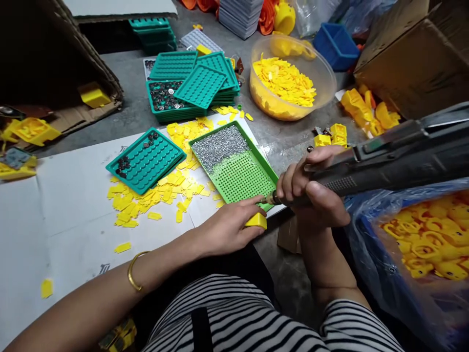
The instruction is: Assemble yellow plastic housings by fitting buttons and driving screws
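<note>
My left hand (229, 227) is closed around a small yellow plastic box (256, 221), close to the near corner of a light green perforated tray (242, 181). Shut on a long black electric screwdriver (384, 156) is my right hand (311, 183). The screwdriver's tip points left and meets the left fingers just above the yellow box; whether it touches the box cannot be made out. Small silver screws (223, 146) fill the far part of the green tray. Left of it, yellow flat pieces (164, 190) lie scattered around a teal tray (146, 159) holding a few dark round parts.
Stacked teal trays (176, 105) stand at the back. Behind the screws sits a clear tub (293, 112) of yellow pieces. At right is a plastic-lined blue bin (370, 234) of yellow duck-like parts. Cardboard boxes (395, 54) flank both sides; a blue container (336, 46) stands behind.
</note>
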`<state>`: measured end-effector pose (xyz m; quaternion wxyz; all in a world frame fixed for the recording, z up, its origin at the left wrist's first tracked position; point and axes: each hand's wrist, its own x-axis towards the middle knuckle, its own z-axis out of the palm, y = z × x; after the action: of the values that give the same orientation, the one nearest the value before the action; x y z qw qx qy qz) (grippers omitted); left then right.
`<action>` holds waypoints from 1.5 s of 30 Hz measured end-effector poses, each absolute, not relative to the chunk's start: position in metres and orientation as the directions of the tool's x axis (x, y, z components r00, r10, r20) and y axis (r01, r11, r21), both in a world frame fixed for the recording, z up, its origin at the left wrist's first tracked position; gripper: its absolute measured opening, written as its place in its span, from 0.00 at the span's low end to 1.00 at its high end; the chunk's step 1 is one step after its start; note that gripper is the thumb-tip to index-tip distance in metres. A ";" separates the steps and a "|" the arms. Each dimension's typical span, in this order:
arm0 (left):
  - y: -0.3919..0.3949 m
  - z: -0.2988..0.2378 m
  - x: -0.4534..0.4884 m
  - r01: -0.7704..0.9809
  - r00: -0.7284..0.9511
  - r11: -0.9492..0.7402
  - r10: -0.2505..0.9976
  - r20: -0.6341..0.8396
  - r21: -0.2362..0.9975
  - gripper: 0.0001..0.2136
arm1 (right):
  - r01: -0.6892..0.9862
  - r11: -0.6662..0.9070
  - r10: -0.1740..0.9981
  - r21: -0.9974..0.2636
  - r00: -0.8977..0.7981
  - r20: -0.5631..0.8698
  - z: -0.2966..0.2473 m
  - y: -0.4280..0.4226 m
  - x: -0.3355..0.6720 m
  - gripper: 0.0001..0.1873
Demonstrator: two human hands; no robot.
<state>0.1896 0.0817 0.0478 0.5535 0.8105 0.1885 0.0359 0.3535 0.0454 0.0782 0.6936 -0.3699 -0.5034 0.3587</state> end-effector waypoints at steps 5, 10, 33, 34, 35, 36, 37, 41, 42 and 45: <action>0.090 0.044 0.198 0.294 0.912 -0.305 0.374 -0.170 0.906 0.09 | -0.175 0.390 0.908 -0.904 0.234 0.346 0.097 0.058 0.373 0.09; 0.088 0.039 0.190 0.331 0.830 0.007 0.474 -0.295 0.943 0.09 | -0.049 0.483 0.801 -0.874 0.429 0.418 0.079 0.087 0.387 0.09; 0.050 0.015 0.140 -0.030 0.611 0.924 0.319 -0.724 0.382 0.17 | 0.140 0.429 0.798 -0.892 0.404 0.447 0.010 0.155 0.348 0.20; 0.051 0.014 0.140 -0.037 0.607 0.927 0.318 -0.728 0.374 0.17 | 0.119 0.422 0.807 -0.899 0.402 0.433 0.010 0.154 0.348 0.19; 0.051 0.014 0.139 -0.044 0.601 0.929 0.319 -0.733 0.368 0.17 | 0.101 0.413 0.815 -0.905 0.402 0.417 0.010 0.154 0.347 0.19; 0.052 0.014 0.139 -0.050 0.594 0.931 0.320 -0.739 0.363 0.17 | 0.089 0.398 0.824 -0.913 0.402 0.398 0.010 0.154 0.347 0.19; 0.052 0.014 0.139 -0.053 0.586 0.931 0.321 -0.744 0.361 0.17 | 0.086 0.377 0.833 -0.922 0.405 0.378 0.011 0.154 0.346 0.19; 0.053 0.015 0.141 -0.058 0.567 0.930 0.329 -0.755 0.362 0.16 | 0.106 0.283 0.838 -0.953 0.456 0.300 0.013 0.155 0.343 0.21; 0.053 0.015 0.142 -0.063 0.566 0.930 0.332 -0.755 0.362 0.15 | 0.102 0.277 0.836 -0.956 0.464 0.292 0.014 0.155 0.343 0.21; 0.053 0.016 0.143 -0.093 0.559 0.930 0.345 -0.754 0.356 0.15 | 0.082 0.310 0.834 -0.947 0.455 0.312 0.015 0.155 0.341 0.20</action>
<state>0.1426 0.0527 0.0164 0.8718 0.1391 0.4527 0.1254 0.3407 0.1550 0.0147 0.6776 -0.5179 -0.4424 0.2773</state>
